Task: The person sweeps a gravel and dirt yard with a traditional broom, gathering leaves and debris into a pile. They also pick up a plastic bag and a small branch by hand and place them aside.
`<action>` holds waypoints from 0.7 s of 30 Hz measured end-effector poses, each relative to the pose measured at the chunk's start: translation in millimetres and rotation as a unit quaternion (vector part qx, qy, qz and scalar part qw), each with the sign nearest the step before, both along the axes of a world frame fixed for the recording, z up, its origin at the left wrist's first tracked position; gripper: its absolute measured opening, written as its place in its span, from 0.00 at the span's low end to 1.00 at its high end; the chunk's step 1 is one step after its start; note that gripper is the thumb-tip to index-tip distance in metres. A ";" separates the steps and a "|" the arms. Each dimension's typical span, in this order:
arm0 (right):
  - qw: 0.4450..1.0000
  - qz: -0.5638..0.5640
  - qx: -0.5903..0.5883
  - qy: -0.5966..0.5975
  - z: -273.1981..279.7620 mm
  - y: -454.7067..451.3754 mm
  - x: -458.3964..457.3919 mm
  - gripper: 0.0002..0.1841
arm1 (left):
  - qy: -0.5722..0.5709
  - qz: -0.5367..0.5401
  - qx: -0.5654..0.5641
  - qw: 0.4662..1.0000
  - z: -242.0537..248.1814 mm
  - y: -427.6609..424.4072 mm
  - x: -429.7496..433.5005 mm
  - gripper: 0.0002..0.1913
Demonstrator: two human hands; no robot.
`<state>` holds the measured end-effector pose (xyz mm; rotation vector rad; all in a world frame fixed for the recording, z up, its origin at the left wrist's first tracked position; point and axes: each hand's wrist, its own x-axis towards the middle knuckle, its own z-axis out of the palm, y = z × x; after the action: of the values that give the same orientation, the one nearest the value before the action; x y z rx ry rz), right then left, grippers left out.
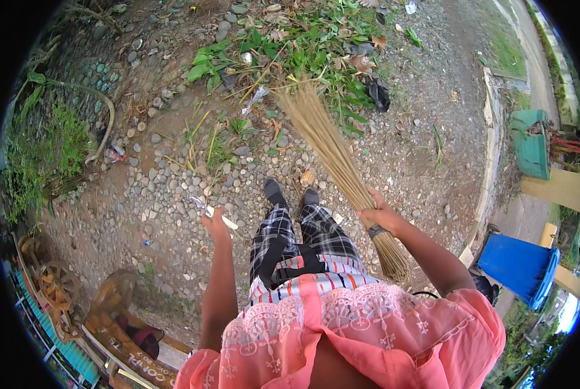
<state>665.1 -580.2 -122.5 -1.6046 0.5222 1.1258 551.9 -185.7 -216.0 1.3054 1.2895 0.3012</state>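
Note:
My right hand grips a stick broom near its bound lower part. The broom slants up and left, its bristle tips at the edge of a heap of green leaves and dry litter. In my left hand is a slim pale handle with a greyish, crumpled-looking end pointing up and left; what it is I cannot tell. Both hands are above pebbly ground, one on each side of my legs. A black plastic bag lies at the heap's right edge, and a clear plastic scrap lies at its lower left.
A bent branch and shrubs stand at the left. Wooden furniture with a spoked wheel is at lower left. A concrete kerb runs along the right, with a green container and a blue bin beyond it.

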 end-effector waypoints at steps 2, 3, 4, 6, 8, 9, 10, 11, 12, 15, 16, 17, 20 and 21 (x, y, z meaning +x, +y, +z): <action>0.998 0.043 0.016 0.033 -16.7 -3.8 -5.7 0.46 | 0.031 -0.018 -0.004 0.999 0.9 -4.1 3.8 0.29; 0.996 0.074 0.011 0.045 -29.6 -5.7 -1.1 0.47 | 0.048 -0.021 -0.009 0.999 1.3 -6.7 5.2 0.29; 0.991 0.120 -0.019 0.055 -44.9 -5.5 8.2 0.47 | 0.054 -0.018 -0.014 0.998 1.1 -11.2 7.0 0.28; 0.994 0.101 -0.031 0.022 -72.1 -8.5 40.3 0.48 | 0.047 -0.030 -0.032 0.998 1.1 -19.1 13.4 0.27; 0.997 -0.018 -0.059 -0.036 -87.0 -18.0 88.5 0.48 | 0.034 -0.066 -0.017 0.997 3.7 -21.6 24.3 0.29; 0.991 -0.081 -0.063 -0.090 -89.7 -22.4 112.8 0.47 | 0.024 -0.085 -0.002 0.996 7.0 -21.8 28.5 0.29; 0.984 -0.120 -0.052 -0.123 -91.0 -24.3 137.4 0.45 | 0.014 -0.101 0.010 0.995 9.2 -23.5 35.1 0.30; 0.970 -0.141 -0.083 -0.179 -90.0 -26.5 159.6 0.44 | 0.012 -0.113 0.022 0.993 11.7 -25.9 40.1 0.31; 0.959 -0.107 -0.098 -0.242 -89.0 -27.4 174.4 0.44 | 0.008 -0.116 0.010 0.993 14.5 -28.5 43.4 0.32; 0.933 -0.109 -0.115 -0.323 -82.5 -31.9 191.9 0.43 | -0.017 -0.077 0.002 0.997 18.0 -33.5 51.1 0.32; 0.925 -0.123 -0.076 -0.350 -80.8 -33.2 189.5 0.43 | 0.008 -0.115 0.009 0.993 18.3 -33.0 50.7 0.39; 0.911 -0.122 -0.127 -0.373 -78.7 -35.9 182.4 0.43 | 0.017 -0.118 0.001 0.993 17.9 -32.6 49.2 0.39; 0.876 -0.165 -0.165 -0.423 -72.7 -50.3 159.7 0.44 | -0.009 -0.104 0.007 0.995 11.0 -38.1 44.6 0.34; 0.892 -0.222 -0.134 -0.370 -70.4 -59.2 147.9 0.43 | -0.022 -0.104 0.005 0.994 9.5 -39.2 41.7 0.33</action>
<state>813.1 -639.4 -192.9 -1.8697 0.4980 0.0607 593.6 -224.9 -206.5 1.4204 1.1064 0.1891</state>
